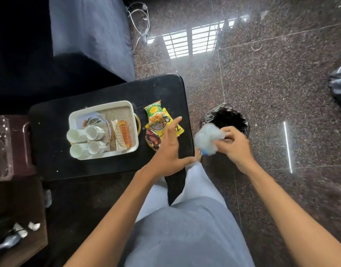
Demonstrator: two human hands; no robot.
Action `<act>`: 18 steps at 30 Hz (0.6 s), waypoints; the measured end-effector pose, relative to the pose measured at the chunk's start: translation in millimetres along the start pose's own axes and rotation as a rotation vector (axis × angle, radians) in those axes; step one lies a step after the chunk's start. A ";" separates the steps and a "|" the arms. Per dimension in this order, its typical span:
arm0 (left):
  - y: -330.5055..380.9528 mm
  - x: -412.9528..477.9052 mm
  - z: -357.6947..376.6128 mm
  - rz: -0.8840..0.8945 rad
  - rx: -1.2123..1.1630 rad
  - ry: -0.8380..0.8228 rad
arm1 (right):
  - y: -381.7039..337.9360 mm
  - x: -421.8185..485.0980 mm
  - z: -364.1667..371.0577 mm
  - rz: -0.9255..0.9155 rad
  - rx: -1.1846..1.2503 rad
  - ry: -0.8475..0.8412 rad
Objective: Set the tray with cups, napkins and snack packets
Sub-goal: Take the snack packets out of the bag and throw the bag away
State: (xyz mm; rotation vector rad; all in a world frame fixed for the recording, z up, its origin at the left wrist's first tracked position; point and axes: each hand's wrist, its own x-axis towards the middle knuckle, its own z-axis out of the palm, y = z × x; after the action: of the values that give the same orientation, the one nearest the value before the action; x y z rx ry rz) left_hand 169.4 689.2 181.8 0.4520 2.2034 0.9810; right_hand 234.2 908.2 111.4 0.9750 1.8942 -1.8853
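A white tray (131, 112) lies on the black table (100, 166). In it lie several white cups (92, 132) on their sides, a folded napkin (90, 120) and a gold wire holder (122, 136) with napkins. Right of the tray, several snack packets (156, 116) lie stacked on the table. My left hand (168, 149) hovers open over the packets, fingers spread. My right hand (234, 144) is shut on a crumpled clear plastic wrapper (208, 138), held above the near rim of a black-lined bin (228, 118).
The bin stands on the speckled stone floor just right of the table. A dark sofa (85, 29) lies beyond the table, with white cables (138, 18) beside it. At left are a glass item (0, 147) and a brown surface (17, 209) with scraps.
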 end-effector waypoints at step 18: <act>-66.2 -37.2 28.9 -0.419 -0.285 0.091 | 149.1 180.0 5.3 0.316 -0.408 0.486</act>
State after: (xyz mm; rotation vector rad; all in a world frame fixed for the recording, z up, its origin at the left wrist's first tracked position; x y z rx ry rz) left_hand 213.6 640.4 134.1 -0.1824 2.0727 1.0702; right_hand 197.5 935.4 -117.9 1.5682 2.0991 -1.0902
